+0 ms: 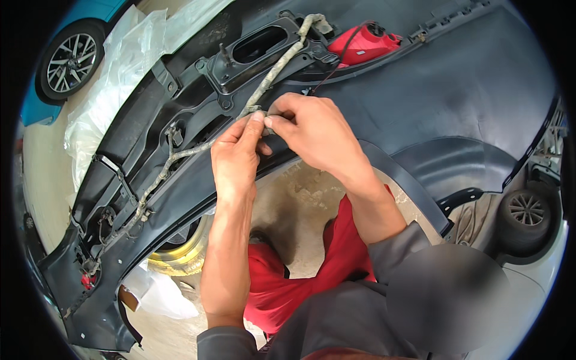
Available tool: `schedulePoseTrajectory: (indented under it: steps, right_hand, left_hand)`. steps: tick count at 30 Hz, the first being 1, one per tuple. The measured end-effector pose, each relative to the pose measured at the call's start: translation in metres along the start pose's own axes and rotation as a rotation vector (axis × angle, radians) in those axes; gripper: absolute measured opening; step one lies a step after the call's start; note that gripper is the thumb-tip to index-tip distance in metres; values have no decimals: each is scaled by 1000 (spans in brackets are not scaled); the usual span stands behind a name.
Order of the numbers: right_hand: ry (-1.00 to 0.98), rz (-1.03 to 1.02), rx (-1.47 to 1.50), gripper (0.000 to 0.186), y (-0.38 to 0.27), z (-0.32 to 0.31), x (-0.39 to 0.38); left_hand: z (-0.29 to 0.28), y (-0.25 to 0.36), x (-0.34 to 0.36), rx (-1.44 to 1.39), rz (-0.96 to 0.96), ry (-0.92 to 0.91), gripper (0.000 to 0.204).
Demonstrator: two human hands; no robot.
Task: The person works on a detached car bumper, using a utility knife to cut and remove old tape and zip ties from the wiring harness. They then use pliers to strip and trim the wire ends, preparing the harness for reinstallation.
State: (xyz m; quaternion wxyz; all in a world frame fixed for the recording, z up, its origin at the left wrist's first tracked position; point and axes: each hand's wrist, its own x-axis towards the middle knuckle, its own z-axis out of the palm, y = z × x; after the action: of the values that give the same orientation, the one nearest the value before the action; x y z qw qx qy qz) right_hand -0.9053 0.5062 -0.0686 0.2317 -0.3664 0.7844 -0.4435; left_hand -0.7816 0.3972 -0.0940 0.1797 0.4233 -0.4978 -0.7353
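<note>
While our left hand pinches the long, bumpy, dusty-white wiring harness lying across the dark grey bumper cover, our right hand is curled nearly closed beside it, gripping something we cannot tell.

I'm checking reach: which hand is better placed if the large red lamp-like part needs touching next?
Probably the right hand: it is nearer the large red lamp-like part, while the left hand sits farther off. Both are busy at the taped cable, though.
</note>
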Motion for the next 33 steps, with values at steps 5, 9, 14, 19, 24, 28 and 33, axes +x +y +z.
schedulePoseTrajectory:
  steps: [5, 9, 14, 19, 24, 28, 33]
  right_hand:
    - [9, -122, -1, 19, 6, 2, 3]
    - [-32, -76, 217, 21, 21, 5, 3]
    - [-70, -48, 311, 25, 26, 10, 8]
    - [18, -157, 261, 30, 29, 24, 9]
    - [111, -224, 251, 35, 29, 35, 9]
    - [126, -272, 200, 28, 27, 36, 9]
    - [97, -251, 266, 27, 24, 39, 10]
  left_hand:
    - [-4, -1, 5, 1, 19, 13, 24]
    - [-4, 1, 2, 30, 14, 2, 23]
    - [-5, 1, 5, -2, 19, -16, 21]
    - [-2, -1, 9, -19, 25, -33, 24]
    - [-4, 4, 12, -122, -53, -65, 25]
    - [-5, 8, 13, -227, -112, -104, 23]
    - [-2, 19, 9, -287, -141, -113, 21]
